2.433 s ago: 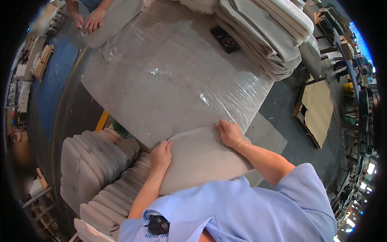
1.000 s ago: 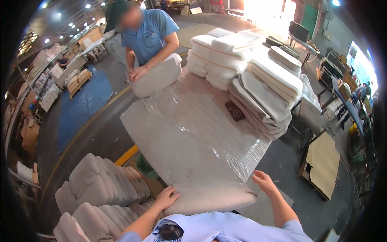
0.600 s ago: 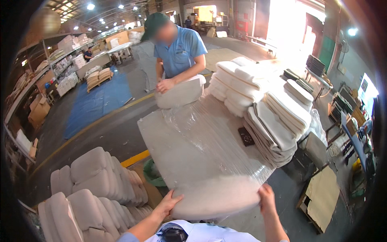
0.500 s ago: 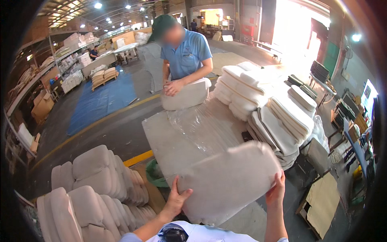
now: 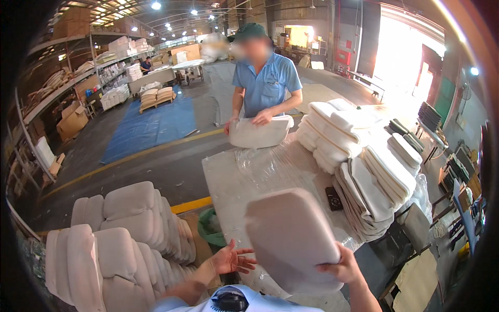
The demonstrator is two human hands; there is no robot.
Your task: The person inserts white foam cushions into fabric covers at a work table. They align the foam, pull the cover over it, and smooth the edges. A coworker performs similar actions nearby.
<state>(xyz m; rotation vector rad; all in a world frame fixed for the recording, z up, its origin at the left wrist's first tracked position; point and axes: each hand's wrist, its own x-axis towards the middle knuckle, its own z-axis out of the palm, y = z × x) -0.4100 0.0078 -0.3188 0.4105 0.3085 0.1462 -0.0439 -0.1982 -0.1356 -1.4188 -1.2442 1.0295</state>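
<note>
A greyish-beige padded cushion (image 5: 291,239) with rounded corners is held up over the near end of the table (image 5: 223,177). My right hand (image 5: 343,266) grips its lower right edge, thumb on the face towards me. To the left of the cushion, my left hand (image 5: 235,260) is off it, palm turned up and fingers spread. Across the table, a co-worker in a blue shirt (image 5: 273,83) has both hands on another pale cushion (image 5: 260,132) at the table's far edge.
Stacked cushions (image 5: 125,208) rise at my left, beside a green bag (image 5: 210,229). Folded white padding (image 5: 332,130) and covers (image 5: 364,192) pile up on the table's right side, near a dark phone-like object (image 5: 333,198). A blue floor sheet (image 5: 150,130) lies beyond the yellow line.
My left hand has let go of the cushion. The cushion has been turned from lying wide to standing more upright in my right hand. The co-worker's hands have moved apart on their cushion.
</note>
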